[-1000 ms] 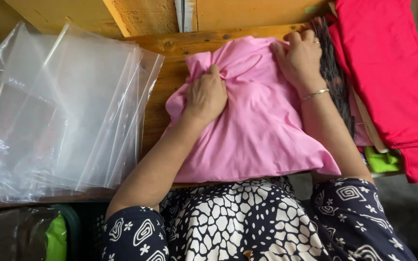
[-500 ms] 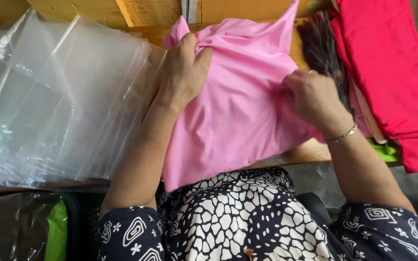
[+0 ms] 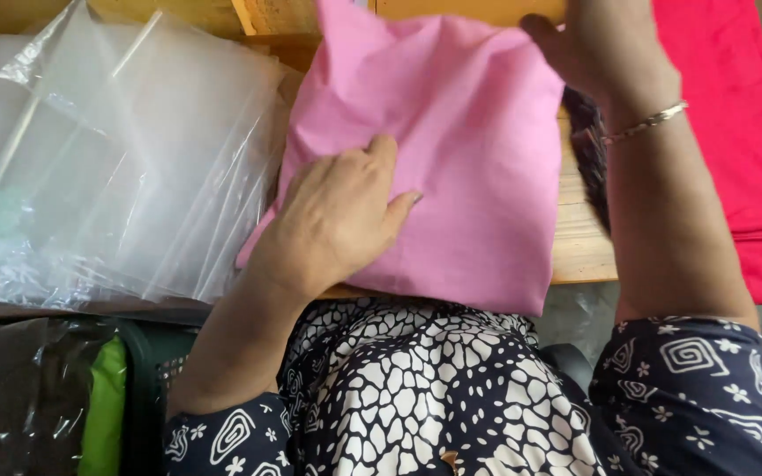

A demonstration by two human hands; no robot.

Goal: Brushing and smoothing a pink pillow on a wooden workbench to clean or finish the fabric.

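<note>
Broadly, your wooden desk (image 3: pixel 586 242) carries everything here. The stack of clear plastic bags (image 3: pixel 116 167) fills its left side, spreading from the back edge down to the front edge, and a pile of red garments (image 3: pixel 734 132) covers the right side, draping off the front edge.

Between them sits the pink garment (image 3: pixel 469 159) — folded, its lower edge hanging over the desk's front edge towards your lap, its upper part lifted near the back edge. A dark patterned cloth (image 3: pixel 588 150) peeks out just beside it, under your right forearm.

Your left hand (image 3: pixel 337 216) lies flat on the pink fabric near its left edge, fingers spread and pressing, not pinching. Your right hand (image 3: pixel 606 53) is up at the top right corner of the garment; its fingers curl over the fabric's upper edge, though the fingertips are hidden, so I cannot tell how firmly they grip.

To handle this well, I'd judge you should keep the left palm flat to hold the fold steady, keep the top edge taut with the right — and keep the corners level so no creases form.
</note>
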